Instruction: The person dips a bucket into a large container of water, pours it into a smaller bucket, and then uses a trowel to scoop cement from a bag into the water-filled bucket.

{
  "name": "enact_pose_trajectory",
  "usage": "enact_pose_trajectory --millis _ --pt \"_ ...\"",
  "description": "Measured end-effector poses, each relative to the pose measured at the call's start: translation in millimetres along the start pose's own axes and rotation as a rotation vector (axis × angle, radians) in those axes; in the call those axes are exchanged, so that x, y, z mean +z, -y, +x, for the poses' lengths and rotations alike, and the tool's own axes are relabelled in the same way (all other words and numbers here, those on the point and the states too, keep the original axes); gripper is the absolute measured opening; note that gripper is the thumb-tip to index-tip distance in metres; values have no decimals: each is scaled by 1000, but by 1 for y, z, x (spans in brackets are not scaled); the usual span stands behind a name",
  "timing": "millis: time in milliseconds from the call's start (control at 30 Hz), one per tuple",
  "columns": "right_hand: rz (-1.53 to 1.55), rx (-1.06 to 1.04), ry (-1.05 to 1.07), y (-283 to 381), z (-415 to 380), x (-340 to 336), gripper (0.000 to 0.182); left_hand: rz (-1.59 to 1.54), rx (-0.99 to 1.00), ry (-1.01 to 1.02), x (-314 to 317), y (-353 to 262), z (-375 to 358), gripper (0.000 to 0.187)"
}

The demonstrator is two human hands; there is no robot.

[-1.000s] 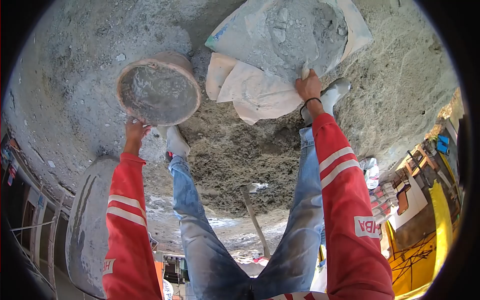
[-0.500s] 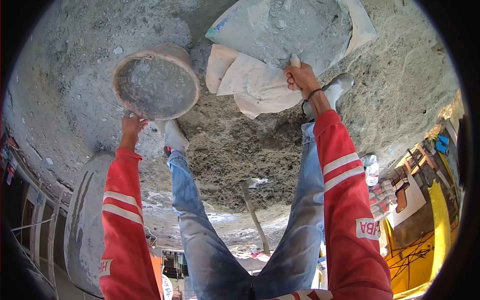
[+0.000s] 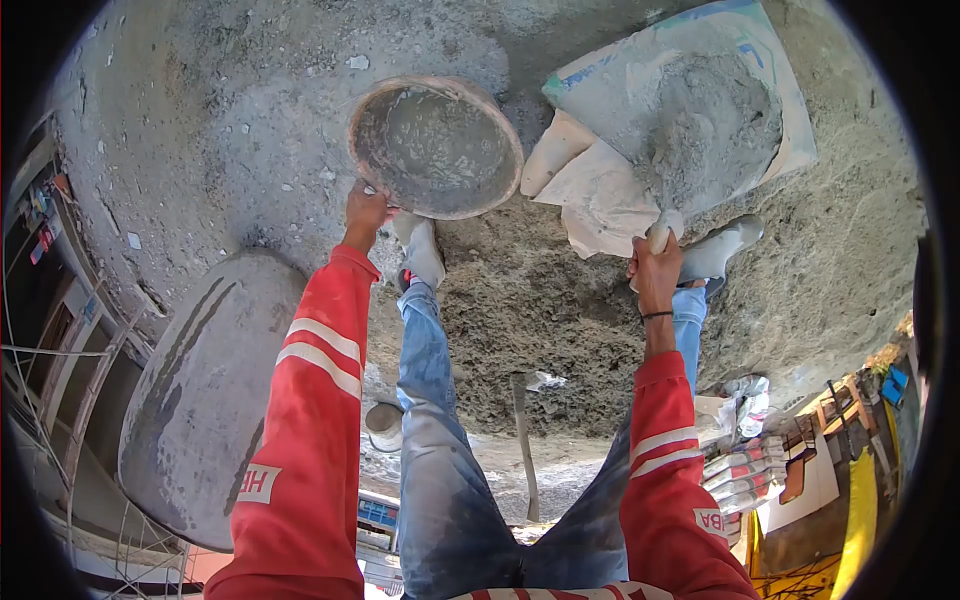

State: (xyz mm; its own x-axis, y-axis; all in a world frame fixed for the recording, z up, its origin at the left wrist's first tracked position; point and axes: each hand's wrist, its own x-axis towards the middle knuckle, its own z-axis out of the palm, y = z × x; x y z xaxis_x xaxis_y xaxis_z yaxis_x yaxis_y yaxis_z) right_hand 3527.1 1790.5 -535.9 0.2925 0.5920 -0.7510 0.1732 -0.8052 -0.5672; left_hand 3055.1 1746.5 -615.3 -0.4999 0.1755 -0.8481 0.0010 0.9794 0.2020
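At the near edge of the sack (image 3: 600, 190), a pale handle (image 3: 664, 226) is gripped by the right hand (image 3: 655, 268), its long axis pointing forward, slightly right. Arms (image 3: 312, 400) extended; bucket (image 3: 364, 165) gripped at near rim by the left hand (image 3: 366, 212). Since the earlier frame, handle drawn back from grey powder (image 3: 705, 130).

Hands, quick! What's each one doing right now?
Left hand: closed, gripping the bucket at its rim.
Right hand: closed, holding a pale handle.

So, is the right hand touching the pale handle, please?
Touching: the head view shows the right hand closed around the pale handle, whose rounded end sticks out past the grip.
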Motion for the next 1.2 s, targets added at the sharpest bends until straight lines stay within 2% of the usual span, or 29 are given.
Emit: enact_pose_trajectory --millis 200,233,300,333,400,433,500,533,600,633,700,833,900,967,1000,1067,1133,1200 --pt "-111 14 229 23 -109 67 16 -162 79 177 -18 9 -3 43" --pt "-123 8 235 20 -118 82 16 -178 78 198 -20 9 -5 50" --pt "-126 36 407 14 -134 112 20 -206 76 218 -25 10 -3 57" --pt "-139 30 409 14 -139 127 20 -255 88 244 -25 10 -1 64" --pt "16 177 593 29 -137 166 18 -317 102 275 -26 8 -1 70" --pt "4 170 595 38 -132 185 18 -343 114 293 -26 5 -2 72" --pt "86 381 726 55 -118 222 21 -381 129 309 -25 4 -2 74" --pt "76 374 729 57 -108 239 21 -387 122 299 -24 6 0 72" --pt "518 647 902 52 -86 265 21 -397 116 290 -24 7 2 71" --pt "514 644 902 50 -76 274 21 -395 119 285 -24 7 1 70" --pt "1007 1001 1142 48 -61 284 23 -390 127 285 -24 5 -2 69" --pt "1134 1025 1279 52 -65 272 26 -360 119 281 -28 -3 -8 59" --pt "1120 978 1262 58 -78 247 26 -333 110 274 -25 -3 -10 52" --pt "671 748 1136 73 -97 205 25 -323 100 272 -22 0 -8 46" --pt "684 732 1105 78 -106 179 25 -305 104 290 -21 4 -3 45" --pt "42 289 852 82 -123 132 30 -363 96 280 -19 8 2 42" --pt "-335 -233 508 46 -111 76 34 -337 79 280 -18 7 3 44" --pt "-676 -310 230 43 -94 12 39 -303 65 259 -16 2 -1 46"
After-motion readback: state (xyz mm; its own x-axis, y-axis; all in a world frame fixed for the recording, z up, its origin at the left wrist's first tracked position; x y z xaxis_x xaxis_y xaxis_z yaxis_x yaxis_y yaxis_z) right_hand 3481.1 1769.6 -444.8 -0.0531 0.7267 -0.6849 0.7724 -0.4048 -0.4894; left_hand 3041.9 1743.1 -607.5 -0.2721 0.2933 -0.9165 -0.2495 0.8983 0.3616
